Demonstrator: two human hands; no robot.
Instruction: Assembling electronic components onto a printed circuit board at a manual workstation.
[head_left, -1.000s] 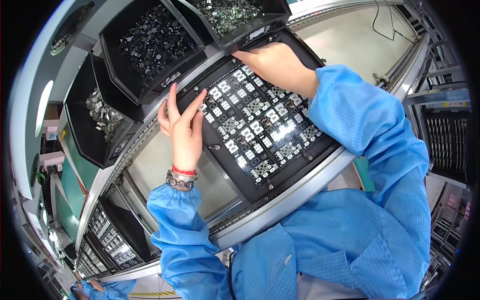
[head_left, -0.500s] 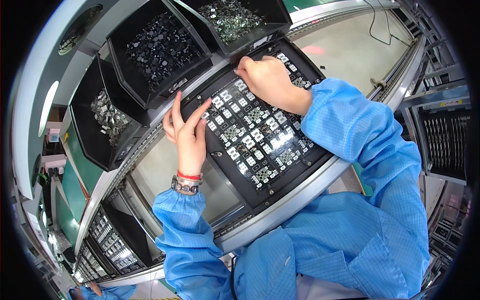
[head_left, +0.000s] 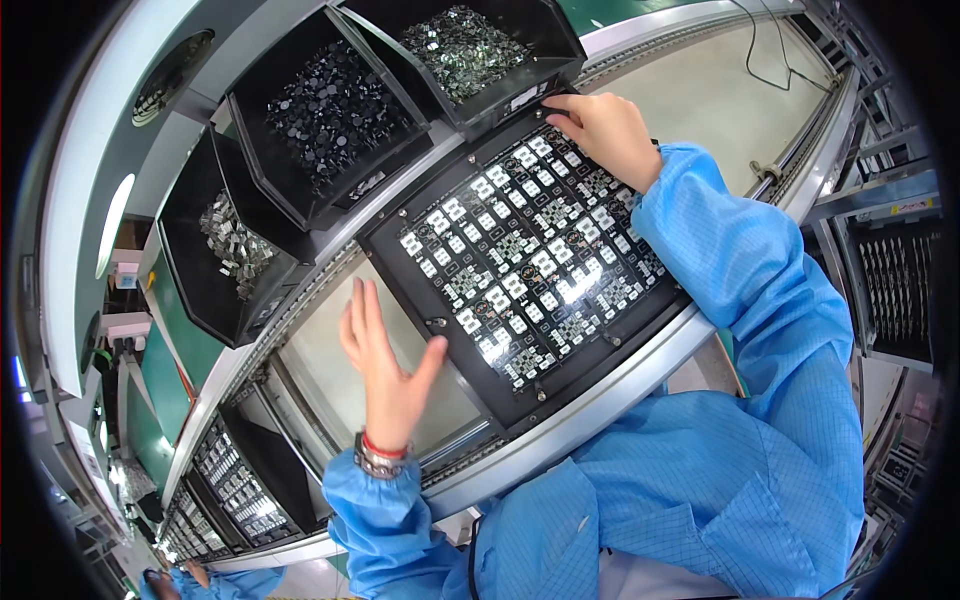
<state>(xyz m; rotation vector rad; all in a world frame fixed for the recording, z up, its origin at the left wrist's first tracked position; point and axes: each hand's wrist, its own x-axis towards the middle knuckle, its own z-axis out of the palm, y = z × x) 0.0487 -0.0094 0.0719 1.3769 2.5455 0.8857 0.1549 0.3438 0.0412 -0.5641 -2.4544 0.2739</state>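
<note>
Round the black tray (head_left: pixel 580 360), my left hand (head_left: pixel 388 370) spreads at eight o'clock; my right hand (head_left: pixel 612 130) is at one, grip unclear. Likely stiff, boards (head_left: pixel 530 270) fragile: hold the rim (head_left: pixel 476 382).

Circuit board (head_left: pixel 530 262) in black frame (head_left: pixel 480 375)

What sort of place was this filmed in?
Most likely an electronics assembly line: a panel of circuit boards lies in a black frame on what looks like a conveyor, with bins of small parts alongside.
</note>
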